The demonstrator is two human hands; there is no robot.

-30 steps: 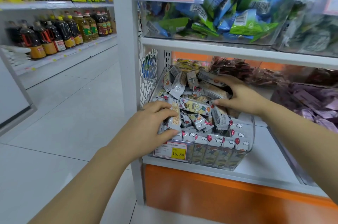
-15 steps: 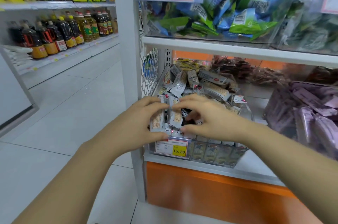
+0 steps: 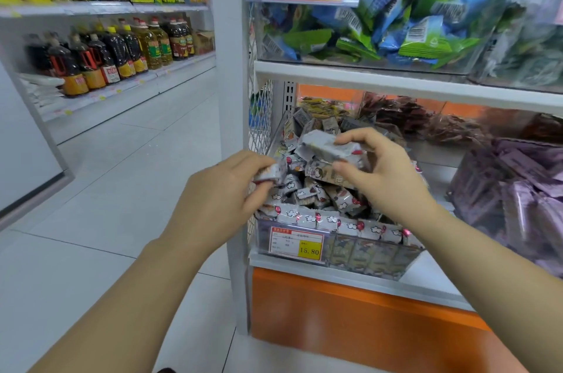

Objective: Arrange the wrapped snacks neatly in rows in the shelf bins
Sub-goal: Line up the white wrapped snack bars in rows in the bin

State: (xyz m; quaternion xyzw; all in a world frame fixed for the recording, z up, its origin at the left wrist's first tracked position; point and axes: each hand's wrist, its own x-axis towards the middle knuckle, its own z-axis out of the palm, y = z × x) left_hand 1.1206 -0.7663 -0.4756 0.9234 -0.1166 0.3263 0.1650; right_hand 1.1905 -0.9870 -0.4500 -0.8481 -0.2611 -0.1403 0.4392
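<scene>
The left hand [image 3: 225, 190], grip pinching a small wrapped snack [image 3: 271, 173], sits at the left edge of the clear bin [image 3: 374, 258]. The right hand [image 3: 385, 173], grip closed round a second snack [image 3: 327, 147] (white wrapper), holds it above the heaped snacks [image 3: 320, 194] in that bin.

The left forearm [image 3: 128, 296] runs up from the lower left corner of the frame and the right forearm [image 3: 487, 266] from the lower right, both bare along all their visible length. The left hand [image 3: 222, 190] and right hand [image 3: 384, 177] are bare too.
</scene>
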